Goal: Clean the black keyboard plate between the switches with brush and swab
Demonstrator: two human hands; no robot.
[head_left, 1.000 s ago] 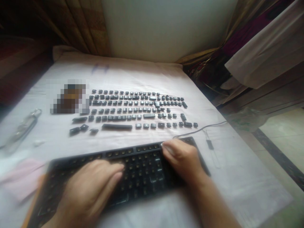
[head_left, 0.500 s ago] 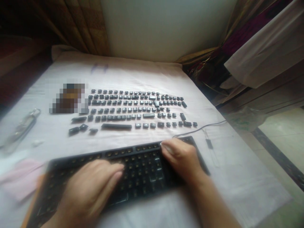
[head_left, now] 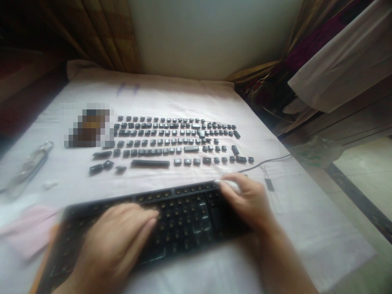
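Note:
A black keyboard (head_left: 183, 212) with its keycaps off lies near me on a white cloth (head_left: 183, 98). My left hand (head_left: 116, 241) rests flat on its left-middle part, fingers stretched out and together. Curled fingers of my right hand (head_left: 248, 202) sit at the keyboard's far right corner, pinched on something small and pale that I cannot make out. Beyond the keyboard, several black keycaps (head_left: 171, 141) lie in rows, with the long space bar (head_left: 150, 163) in the nearest row.
A thin cable (head_left: 269, 161) runs from the keyboard off the table's right edge, past a small dark tool (head_left: 271, 185). A metal clip (head_left: 30, 165) and a pink cloth (head_left: 27, 228) lie at the left. Curtains hang behind.
My right hand has slid to the right and a little away from me along the keyboard's top edge. The left hand has stayed put.

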